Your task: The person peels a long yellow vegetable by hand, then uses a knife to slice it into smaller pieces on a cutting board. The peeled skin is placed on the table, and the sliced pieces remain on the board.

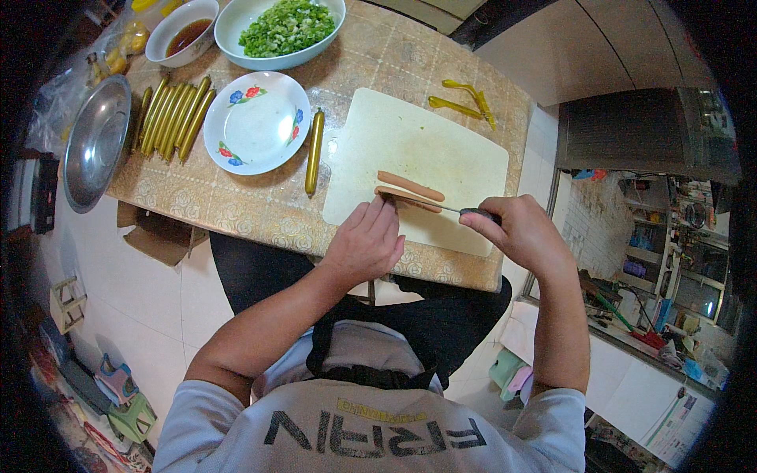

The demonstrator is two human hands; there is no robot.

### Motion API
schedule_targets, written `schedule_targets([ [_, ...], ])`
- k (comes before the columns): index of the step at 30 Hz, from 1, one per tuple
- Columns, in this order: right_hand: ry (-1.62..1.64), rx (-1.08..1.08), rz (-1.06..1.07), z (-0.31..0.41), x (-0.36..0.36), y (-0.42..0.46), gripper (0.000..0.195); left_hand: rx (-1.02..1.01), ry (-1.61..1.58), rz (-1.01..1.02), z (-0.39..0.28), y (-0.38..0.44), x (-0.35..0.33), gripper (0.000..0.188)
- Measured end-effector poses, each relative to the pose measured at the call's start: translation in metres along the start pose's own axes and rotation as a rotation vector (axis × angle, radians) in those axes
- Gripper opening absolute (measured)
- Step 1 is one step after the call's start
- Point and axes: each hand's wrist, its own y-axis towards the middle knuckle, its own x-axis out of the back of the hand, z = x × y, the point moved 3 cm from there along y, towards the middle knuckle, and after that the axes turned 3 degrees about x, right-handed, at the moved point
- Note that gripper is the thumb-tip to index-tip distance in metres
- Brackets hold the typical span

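My right hand (514,224) is closed on the dark handle of a knife (452,209), its blade pointing left along a peeled sausage (399,194) on a pale cutting board (423,139). The fingertips of my left hand (369,236) rest on the left end of that sausage, near the blade tip; how firmly they hold it is hard to see. Just beyond lies another sausage length (411,185). A single sausage in golden wrapping (315,152) lies left of the board, beside a floral plate (257,124). Torn yellow wrappers (467,103) lie past the board's far right corner.
Several wrapped sausages (174,118) lie between the plate and a tilted metal basin (97,145) at the table's left edge. Farther back stand a bowl of chopped green onions (284,29) and a bowl of brown liquid (186,35). The patterned tablecloth (266,213) reaches the near edge.
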Motion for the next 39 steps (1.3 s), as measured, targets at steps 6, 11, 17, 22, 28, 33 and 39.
schedule_targets([
  [6,-0.07,-0.003,0.003,0.007,0.006,0.0,0.06,-0.007,-0.006,-0.027,0.0,0.0,0.001,0.043],
  [11,-0.024,0.007,0.011,0.006,0.01,0.003,0.061,0.127,-0.184,-0.092,0.011,-0.006,0.004,0.026],
  [17,0.013,0.001,0.01,-0.001,0.003,-0.002,0.06,0.485,-0.412,0.094,0.047,0.02,0.026,0.032],
  [22,0.017,0.044,-0.002,-0.003,0.003,0.0,0.059,0.27,-0.437,0.21,0.063,0.046,0.014,0.038],
  [28,0.034,0.052,-0.008,-0.008,0.0,0.001,0.06,0.09,-0.348,0.164,0.065,0.062,0.007,0.027],
  [33,0.023,0.045,-0.003,-0.008,0.001,-0.001,0.061,0.111,-0.371,0.197,0.07,0.061,-0.003,0.029],
  [39,0.022,0.024,0.013,-0.011,0.002,0.0,0.062,0.091,-0.357,0.238,0.074,0.061,-0.004,0.027],
])
